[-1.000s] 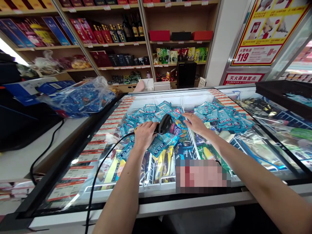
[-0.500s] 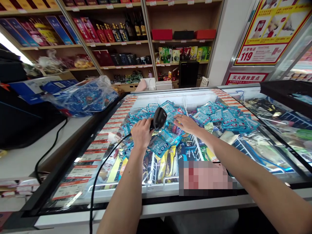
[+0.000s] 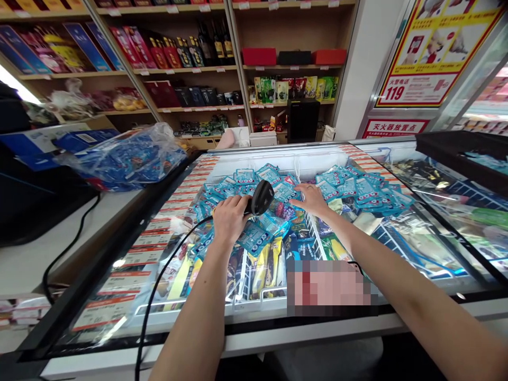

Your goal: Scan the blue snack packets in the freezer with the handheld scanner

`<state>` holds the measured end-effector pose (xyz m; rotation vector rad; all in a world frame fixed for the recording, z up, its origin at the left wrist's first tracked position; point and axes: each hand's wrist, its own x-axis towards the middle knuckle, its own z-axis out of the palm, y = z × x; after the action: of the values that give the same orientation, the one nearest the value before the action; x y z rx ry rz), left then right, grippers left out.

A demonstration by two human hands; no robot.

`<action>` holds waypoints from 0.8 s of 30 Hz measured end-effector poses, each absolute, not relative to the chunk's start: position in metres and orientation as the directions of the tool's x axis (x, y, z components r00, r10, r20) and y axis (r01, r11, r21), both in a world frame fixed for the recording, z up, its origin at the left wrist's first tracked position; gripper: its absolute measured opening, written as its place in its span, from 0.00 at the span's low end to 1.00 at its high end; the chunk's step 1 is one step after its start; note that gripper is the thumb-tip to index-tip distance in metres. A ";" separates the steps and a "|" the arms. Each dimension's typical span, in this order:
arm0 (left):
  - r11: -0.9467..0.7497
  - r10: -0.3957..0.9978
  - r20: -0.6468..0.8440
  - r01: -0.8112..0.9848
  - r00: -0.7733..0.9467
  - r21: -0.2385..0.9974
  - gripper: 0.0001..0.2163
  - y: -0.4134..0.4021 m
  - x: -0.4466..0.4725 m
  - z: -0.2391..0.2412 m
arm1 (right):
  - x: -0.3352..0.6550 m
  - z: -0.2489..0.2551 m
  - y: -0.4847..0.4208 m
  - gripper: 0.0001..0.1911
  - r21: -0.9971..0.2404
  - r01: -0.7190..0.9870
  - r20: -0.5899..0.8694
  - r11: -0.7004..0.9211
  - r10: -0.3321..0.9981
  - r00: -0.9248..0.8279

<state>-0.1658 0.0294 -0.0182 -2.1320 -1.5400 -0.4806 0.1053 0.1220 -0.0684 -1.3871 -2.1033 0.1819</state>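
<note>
My left hand (image 3: 231, 217) is wrapped round the handle of a black barcode scanner (image 3: 262, 198), whose head points to the right over the freezer. A black cable (image 3: 169, 267) runs from it toward the lower left. My right hand (image 3: 311, 198) has its thumb and fingers apart and holds nothing. Just left of its fingertips lies a blue packet (image 3: 283, 191) on a loose pile. More blue packets (image 3: 254, 236) lie below the scanner, and another heap of blue packets (image 3: 367, 191) spreads to the right of my right hand.
A glass-topped chest freezer (image 3: 238, 312) with wire baskets of wrapped goods fills the middle. Orange-edged price labels (image 3: 148, 239) line its left side. A clear bag of blue packets (image 3: 133, 153) sits on the left counter. Stocked shelves (image 3: 194, 71) stand behind; a blurred-out pink item (image 3: 331, 286) lies at the front edge.
My right hand has drawn slightly right, away from the blue packets, and its thumb and fingers have spread. My left hand still grips the scanner. The view has shifted a little.
</note>
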 end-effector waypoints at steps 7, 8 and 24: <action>-0.318 0.791 0.489 0.929 0.369 -0.188 0.17 0.030 -0.161 -0.017 | 0.118 -0.075 0.135 0.19 -0.866 0.287 0.428 0.410 0.904 0.002; -0.328 0.789 0.482 0.925 0.381 -0.192 0.17 0.030 -0.160 -0.018 | 0.119 -0.075 0.136 0.19 -0.892 0.209 0.416 0.401 0.909 0.032; -0.395 0.790 0.406 0.888 0.459 -0.235 0.18 0.031 -0.152 -0.019 | 0.124 -0.075 0.134 0.18 -0.802 0.411 0.463 0.433 0.886 -0.032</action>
<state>-0.1521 0.0308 -0.0188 -2.2972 -1.4080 -0.3197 0.1242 0.1343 -0.0752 -1.1523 -1.6376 0.5661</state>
